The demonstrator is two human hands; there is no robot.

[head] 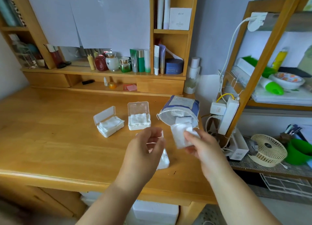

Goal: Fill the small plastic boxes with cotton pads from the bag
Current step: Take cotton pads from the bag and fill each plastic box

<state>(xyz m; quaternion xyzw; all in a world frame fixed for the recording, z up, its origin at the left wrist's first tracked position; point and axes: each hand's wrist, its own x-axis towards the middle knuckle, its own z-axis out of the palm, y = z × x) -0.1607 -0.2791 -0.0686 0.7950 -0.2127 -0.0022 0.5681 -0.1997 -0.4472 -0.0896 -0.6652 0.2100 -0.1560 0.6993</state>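
The right hand (200, 145) pinches a stack of pads (179, 136) in its fingers, just below the bag (180, 109) mouth. The left hand (145, 148), fingers loosely curled and holding nothing, hovers over a box (163, 160). Beyond on the tabletop (50, 131), two filled boxes (110, 125) stand open.

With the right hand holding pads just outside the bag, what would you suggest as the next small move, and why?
Probably carry the cotton pads pinched in the right hand leftward and down into the near box under the left hand. The two far boxes already look full; this one, partly hidden, seems to have room.
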